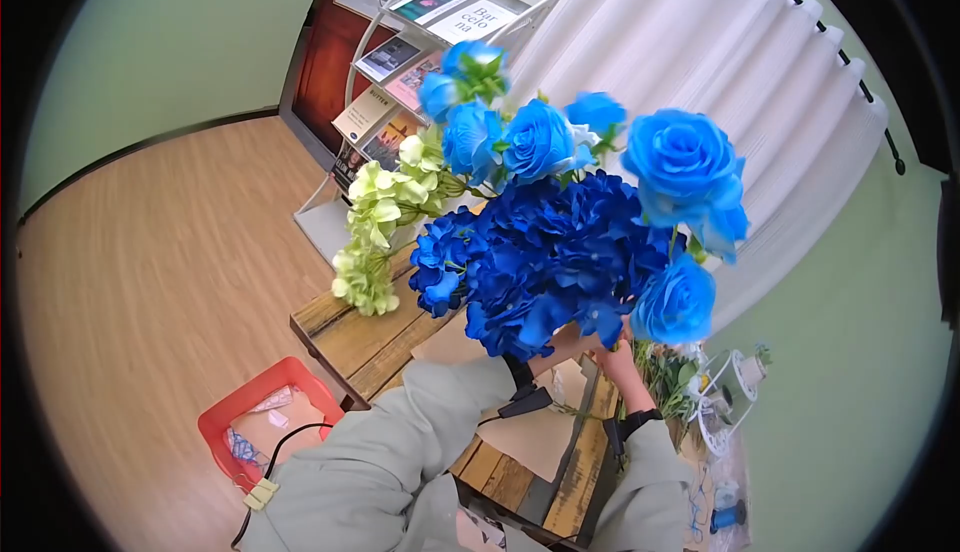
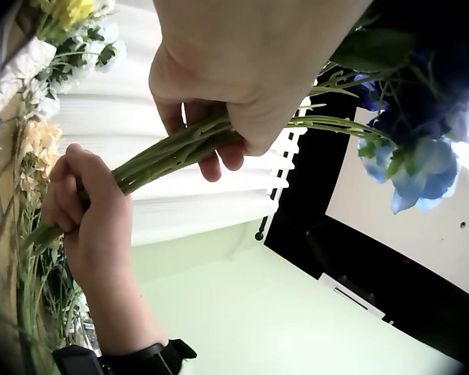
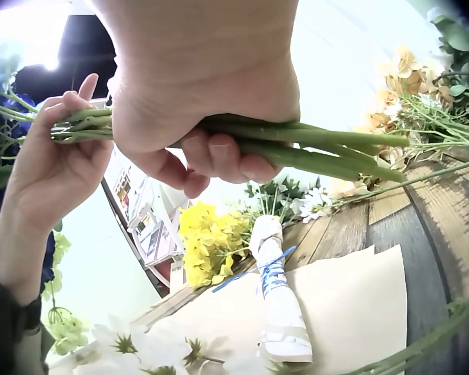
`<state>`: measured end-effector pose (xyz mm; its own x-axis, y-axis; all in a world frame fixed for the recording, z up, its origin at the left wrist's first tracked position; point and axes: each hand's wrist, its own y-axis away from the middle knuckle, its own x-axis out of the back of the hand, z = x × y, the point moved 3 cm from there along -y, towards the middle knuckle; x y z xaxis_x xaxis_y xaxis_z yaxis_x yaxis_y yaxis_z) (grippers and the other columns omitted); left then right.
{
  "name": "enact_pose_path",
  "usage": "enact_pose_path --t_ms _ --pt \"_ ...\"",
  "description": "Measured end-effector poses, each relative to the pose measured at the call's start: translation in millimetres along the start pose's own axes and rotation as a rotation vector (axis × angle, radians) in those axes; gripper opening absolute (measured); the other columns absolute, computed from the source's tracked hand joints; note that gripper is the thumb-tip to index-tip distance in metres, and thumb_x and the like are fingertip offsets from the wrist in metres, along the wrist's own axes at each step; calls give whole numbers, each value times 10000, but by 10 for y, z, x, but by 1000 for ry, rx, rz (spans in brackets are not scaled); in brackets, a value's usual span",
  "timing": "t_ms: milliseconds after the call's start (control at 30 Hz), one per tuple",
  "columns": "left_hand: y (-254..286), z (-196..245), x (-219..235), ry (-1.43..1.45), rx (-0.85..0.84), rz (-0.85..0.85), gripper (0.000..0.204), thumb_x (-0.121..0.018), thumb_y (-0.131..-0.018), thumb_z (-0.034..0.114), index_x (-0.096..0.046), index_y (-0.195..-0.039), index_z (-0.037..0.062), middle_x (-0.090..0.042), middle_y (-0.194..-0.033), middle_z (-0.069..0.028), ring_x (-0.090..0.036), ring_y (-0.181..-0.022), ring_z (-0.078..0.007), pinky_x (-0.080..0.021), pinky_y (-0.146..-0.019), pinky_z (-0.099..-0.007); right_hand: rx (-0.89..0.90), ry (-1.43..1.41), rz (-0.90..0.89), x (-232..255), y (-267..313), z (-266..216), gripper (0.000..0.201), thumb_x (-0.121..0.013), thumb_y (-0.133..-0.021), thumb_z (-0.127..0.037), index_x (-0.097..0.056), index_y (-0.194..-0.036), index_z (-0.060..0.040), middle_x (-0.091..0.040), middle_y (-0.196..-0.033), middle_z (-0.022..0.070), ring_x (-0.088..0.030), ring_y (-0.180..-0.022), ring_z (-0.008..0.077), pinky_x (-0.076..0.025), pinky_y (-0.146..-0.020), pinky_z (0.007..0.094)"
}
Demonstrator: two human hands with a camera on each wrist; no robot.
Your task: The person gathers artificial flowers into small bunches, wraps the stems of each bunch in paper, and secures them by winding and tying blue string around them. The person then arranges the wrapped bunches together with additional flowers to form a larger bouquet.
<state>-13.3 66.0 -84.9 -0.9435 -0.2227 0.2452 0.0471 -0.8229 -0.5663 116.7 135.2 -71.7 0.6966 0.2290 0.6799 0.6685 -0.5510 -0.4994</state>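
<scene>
A bouquet of artificial flowers fills the middle of the head view: dark blue hydrangeas point(image 1: 560, 252), light blue roses point(image 1: 685, 167) and pale green blossoms point(image 1: 375, 207). My left hand point(image 2: 254, 70) curls round the green stems point(image 2: 168, 156) just below the blooms. Lower on the same bundle, my right hand point(image 3: 211, 101) grips the stems, whose cut ends point(image 3: 352, 152) stick out past it. In the head view the blooms cover most of the left hand, while the right hand point(image 1: 615, 347) shows at their lower edge.
Brown paper point(image 1: 530, 437) lies on the wooden table point(image 1: 350, 342), with a white-wrapped bunch of yellow flowers point(image 3: 215, 242) tied in blue cord. More flowers point(image 1: 665, 377) and a white stand point(image 1: 715, 427) are at the right. A red bin point(image 1: 215, 422) sits on the floor.
</scene>
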Motion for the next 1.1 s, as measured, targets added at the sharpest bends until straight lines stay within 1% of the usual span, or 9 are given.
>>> enact_pose_path --t_ms 67,200,467,567,800,967,1033,1067,1100 --pt "-3 0 -9 -25 -19 7 338 -663 -817 336 -601 -1038 87 -616 -896 -52 -564 -845 -146 -453 -718 -298 -391 -10 -149 12 -1 -87 140 -631 -776 -173 -592 -779 -39 -562 -641 34 -517 -560 134 -416 -542 304" --pt "49 -42 6 -76 -59 19 341 -651 -825 325 -591 -1059 84 -619 -918 -55 -568 -861 -158 -455 -730 -302 -398 -52 -184 -40 -24 -63 150 -637 -773 -175 -593 -776 -32 -572 -649 28 -538 -568 121 -413 -526 289" --pt "175 -202 190 -171 -131 30 348 -626 -840 301 -571 -1101 77 -624 -963 -61 -577 -893 -183 -460 -754 -310 125 88 327 -41 23 -477 182 -648 -789 -145 -584 -728 14 -538 -568 30 -523 -542 117 -402 -515 281" --pt "562 -309 144 -206 -155 43 352 -617 -845 293 -564 -1117 75 -626 -980 -63 -581 -905 -193 -462 -763 -313 -138 79 173 -16 65 -294 166 -638 -797 -139 -597 -796 22 -557 -628 41 -520 -587 110 -410 -547 274" --pt "383 -268 119 -313 -215 66 361 -595 -859 273 -546 -1153 70 -631 -1019 -69 -589 -933 -214 -466 -785 -320 -171 -156 278 46 25 -328 226 -645 -832 -195 -591 -736 2 -550 -644 -3 -477 -612 78 -396 -564 281" --pt "514 -445 426 -369 -352 -79 369 -580 -868 258 -534 -1180 66 -634 -1048 -72 -595 -953 -230 -469 -800 -324 127 144 492 711 -94 -208 233 -648 -823 -214 -586 -700 -25 -513 -623 -27 -452 -584 62 -368 -520 276" --pt "-53 -163 231 -390 -438 -149 373 -574 -872 252 -529 -1190 64 -635 -1059 -74 -597 -961 -236 -471 -806 -326 58 88 590 1014 -127 6 240 -646 -818 -216 -579 -687 -27 -493 -590 -32 -443 -558 64 -360 -509 276" --pt "102 834 444 -169 -68 -514 421 -579 -882 297 -499 -1216 53 -642 -1035 -61 -610 -923 -208 -476 -776 -300 7 16 644 1211 -103 109 247 -644 -812 -219 -571 -674 -28 -472 -557 -37 -434 -533 67 -352 -497 275" --pt "145 956 465 -151 -95 -585 469 -600 -853 337 -518 -1217 53 -650 -998 -96 -614 -900 -229 -477 -767 -321 -233 -66 553 1398 -29 186 225 -645 -807 -210 -567 -687 -36 -455 -527 -36 -420 -485 79 -333 -475 273"
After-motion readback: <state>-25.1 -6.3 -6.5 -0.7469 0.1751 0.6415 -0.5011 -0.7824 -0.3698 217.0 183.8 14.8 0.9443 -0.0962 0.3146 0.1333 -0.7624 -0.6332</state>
